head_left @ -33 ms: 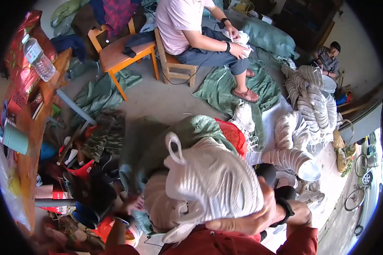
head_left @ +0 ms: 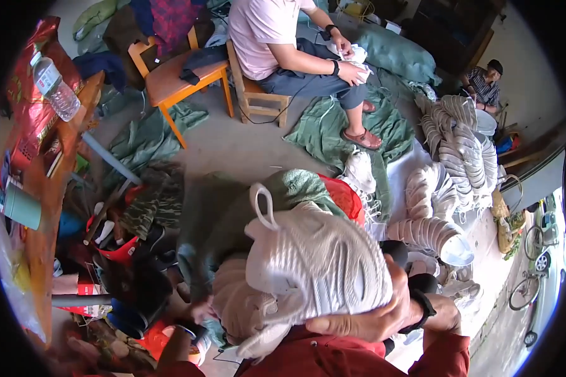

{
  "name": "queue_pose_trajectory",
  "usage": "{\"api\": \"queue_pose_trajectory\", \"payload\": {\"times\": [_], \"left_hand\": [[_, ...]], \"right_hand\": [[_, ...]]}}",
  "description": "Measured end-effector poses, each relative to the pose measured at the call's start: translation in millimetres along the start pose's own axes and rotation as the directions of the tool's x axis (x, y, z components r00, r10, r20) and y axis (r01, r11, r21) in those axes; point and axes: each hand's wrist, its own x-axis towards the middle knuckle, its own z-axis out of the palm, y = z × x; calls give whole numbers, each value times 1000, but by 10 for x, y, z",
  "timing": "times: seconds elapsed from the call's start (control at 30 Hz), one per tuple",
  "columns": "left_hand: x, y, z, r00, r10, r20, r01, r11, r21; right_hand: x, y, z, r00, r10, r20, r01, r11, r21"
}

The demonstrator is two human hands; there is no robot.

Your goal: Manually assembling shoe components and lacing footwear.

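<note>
My right hand [head_left: 374,314] is closed round a white ribbed knit shoe upper [head_left: 321,264], its thumb along the lower edge. A pull loop [head_left: 262,204] stands up from the upper's left end. Beneath it, more pale shoe uppers [head_left: 236,301] lie nested together over my lap. My left hand [head_left: 201,310] is low at their left side, close to the nested uppers; blur hides how its fingers are set. Behind the uppers lies a green cloth sack [head_left: 226,204], with a red piece of fabric [head_left: 344,200] beside it.
Long curved stacks of shoe uppers [head_left: 462,157] lie on the right. Ahead, a person [head_left: 277,50] sits handling white pieces; another person [head_left: 484,88] sits far right. A wooden table [head_left: 60,195] with a water bottle [head_left: 56,88] stands left, near an orange-brown chair [head_left: 182,69].
The held shoe upper has tilted slightly, its loop end rising and shifting right. My left hand has dropped a little. The seated people look unchanged.
</note>
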Motion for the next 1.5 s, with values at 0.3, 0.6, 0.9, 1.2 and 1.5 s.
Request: {"api": "queue_pose_trajectory", "payload": {"times": [0.3, 0.6, 0.9, 1.2, 1.5], "left_hand": [[-158, -583, 484, 812, -511, 281, 496, 352, -794], [1662, 127, 1001, 900, -418, 122, 345, 515, -785], [2777, -350, 1427, 958, 151, -243, -48, 921, 386], [2916, -230, 1866, 998, 47, 36, -54, 461, 886], [1747, 649, 2276, 572, 45, 819, -638, 651, 410]], "right_hand": [[-156, 697, -78, 929, 312, -198, -361, 882, -304], [-382, 2427, -845, 425, 806, -412, -449, 582, 678], [-1620, 2584, -542, 378, 922, -81, -618, 317, 720], [-2284, 2679, -422, 232, 973, -14, -686, 174, 707], [-2030, 2748, -404, 197, 980, 21, -759, 139, 636]]}}
